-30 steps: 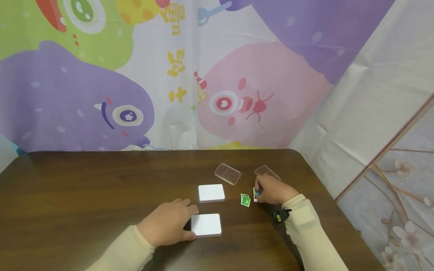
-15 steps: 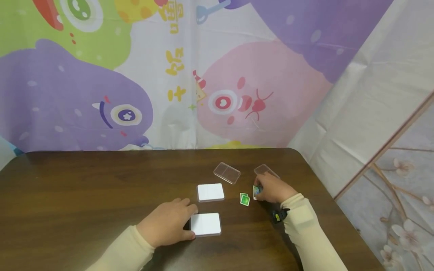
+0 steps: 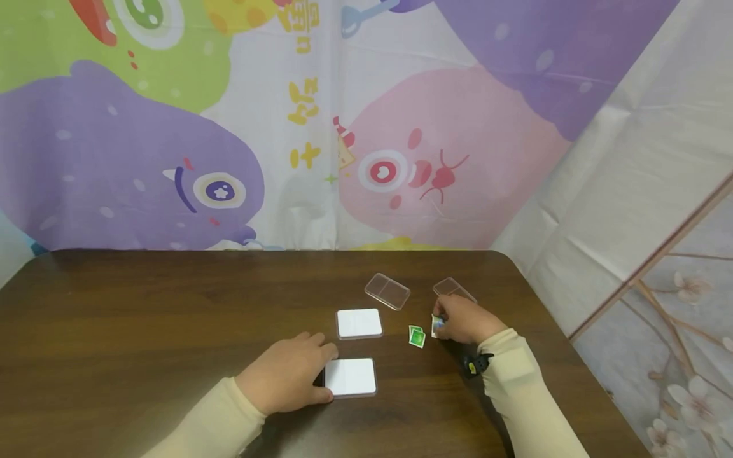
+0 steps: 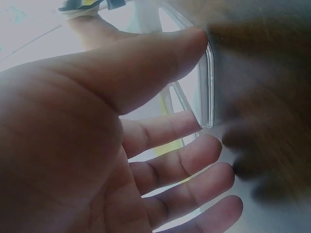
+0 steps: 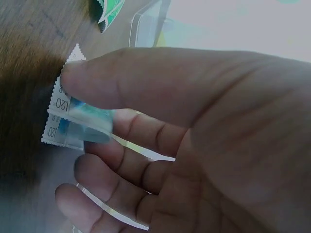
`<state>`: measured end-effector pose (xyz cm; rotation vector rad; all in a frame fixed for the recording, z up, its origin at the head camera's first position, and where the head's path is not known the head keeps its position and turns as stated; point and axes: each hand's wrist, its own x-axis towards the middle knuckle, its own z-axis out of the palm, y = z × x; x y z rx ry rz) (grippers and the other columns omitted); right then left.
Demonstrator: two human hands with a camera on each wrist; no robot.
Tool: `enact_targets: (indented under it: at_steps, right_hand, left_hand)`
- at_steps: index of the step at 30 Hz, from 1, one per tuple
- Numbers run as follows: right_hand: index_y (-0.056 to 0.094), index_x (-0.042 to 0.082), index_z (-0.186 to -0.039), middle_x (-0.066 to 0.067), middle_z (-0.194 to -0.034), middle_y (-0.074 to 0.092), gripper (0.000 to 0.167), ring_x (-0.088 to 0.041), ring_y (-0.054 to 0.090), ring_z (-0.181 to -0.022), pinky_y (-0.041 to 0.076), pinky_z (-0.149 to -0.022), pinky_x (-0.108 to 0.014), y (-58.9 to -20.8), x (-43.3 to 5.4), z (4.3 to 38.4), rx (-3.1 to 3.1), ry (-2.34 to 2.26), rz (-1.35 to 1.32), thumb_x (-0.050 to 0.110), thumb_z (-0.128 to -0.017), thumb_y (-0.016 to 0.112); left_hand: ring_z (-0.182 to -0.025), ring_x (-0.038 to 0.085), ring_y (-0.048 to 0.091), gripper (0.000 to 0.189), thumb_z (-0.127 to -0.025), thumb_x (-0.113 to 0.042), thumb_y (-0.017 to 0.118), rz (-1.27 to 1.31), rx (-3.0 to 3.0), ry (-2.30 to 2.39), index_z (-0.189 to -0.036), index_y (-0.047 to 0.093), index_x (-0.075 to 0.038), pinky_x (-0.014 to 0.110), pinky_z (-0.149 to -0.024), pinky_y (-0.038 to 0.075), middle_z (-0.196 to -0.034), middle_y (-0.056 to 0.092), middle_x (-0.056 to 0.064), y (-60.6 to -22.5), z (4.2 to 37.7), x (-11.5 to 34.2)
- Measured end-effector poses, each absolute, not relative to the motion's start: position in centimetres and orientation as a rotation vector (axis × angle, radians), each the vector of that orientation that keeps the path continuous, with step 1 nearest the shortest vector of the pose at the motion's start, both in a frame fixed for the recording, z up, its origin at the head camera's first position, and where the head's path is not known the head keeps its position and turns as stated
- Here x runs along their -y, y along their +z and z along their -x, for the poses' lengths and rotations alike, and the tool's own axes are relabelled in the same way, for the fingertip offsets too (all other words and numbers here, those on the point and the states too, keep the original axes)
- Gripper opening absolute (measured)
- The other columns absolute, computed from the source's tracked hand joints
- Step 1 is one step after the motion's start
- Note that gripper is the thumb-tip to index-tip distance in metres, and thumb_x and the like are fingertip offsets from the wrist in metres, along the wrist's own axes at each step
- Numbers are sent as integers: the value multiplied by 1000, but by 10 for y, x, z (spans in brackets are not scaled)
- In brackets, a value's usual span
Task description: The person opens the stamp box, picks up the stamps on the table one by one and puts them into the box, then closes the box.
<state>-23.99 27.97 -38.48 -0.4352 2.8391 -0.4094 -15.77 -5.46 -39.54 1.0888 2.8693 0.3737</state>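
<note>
In the head view my left hand [image 3: 289,372] holds the left short side of the nearer clear plastic case [image 3: 350,377], which has a white inside and lies flat. Its thumb and index finger sit at the case's two corners, as the left wrist view also shows at the case edge [image 4: 210,87]. My right hand [image 3: 466,318] pinches postage stamps [image 5: 58,104] between thumb and fingers; two overlapping toothed edges marked 120 show, with blue-green pictures. Just left of that hand, green stamps [image 3: 417,337] overlap on the table.
A second white-filled case [image 3: 359,323] lies beyond the first. Two clear lids rest farther back, one lid [image 3: 388,291] in the middle and another lid [image 3: 452,288] partly behind my right hand. The brown table [image 3: 143,318] meets a printed cloth [image 3: 298,210] at its back edge.
Against one second ago, more of the stamp's blue face shows at my right fingertips. The left hand keeps its place on the case. The whole head view has shifted slightly.
</note>
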Motion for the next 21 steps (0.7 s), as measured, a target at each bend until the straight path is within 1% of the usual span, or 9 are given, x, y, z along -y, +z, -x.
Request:
enact_targets:
  at_steps: [4, 13, 16, 21]
  right_hand:
    - [62, 3, -100, -5, -94, 63, 28, -20, 57, -85, 50, -80, -41, -386, -277, 239, -2844, -422, 428, 9, -82, 83]
    - [63, 5, -92, -4, -90, 62, 22, -19, 56, -81, 50, -77, -39, -383, -276, 240, -2857, -360, 446, 8, -82, 82]
    - [62, 7, -88, -2, -87, 60, 21, -18, 54, -80, 49, -76, -38, -383, -276, 240, -2867, -331, 477, 8, -82, 82]
    - [62, 9, -84, 0, -82, 60, 20, -17, 53, -77, 47, -74, -36, -383, -276, 238, -2867, -310, 506, 7, -81, 81]
  left_hand:
    - [-92, 26, 65, 53, -78, -40, 89, -1066, -2868, 375, -113, 68, -6, 44, -75, 57, -103, 66, 6, -394, 156, 56]
    - [-86, 23, 62, 51, -78, -39, 89, -1111, -2878, 354, -110, 67, -7, 41, -70, 56, -98, 63, 4, -394, 158, 54]
    - [-89, 24, 64, 51, -79, -39, 89, -1099, -2874, 346, -111, 67, -6, 42, -72, 57, -100, 65, 6, -393, 158, 53]
    - [-98, 29, 67, 54, -80, -39, 88, -1062, -2859, 340, -115, 67, -4, 46, -79, 58, -108, 67, 10, -392, 156, 53]
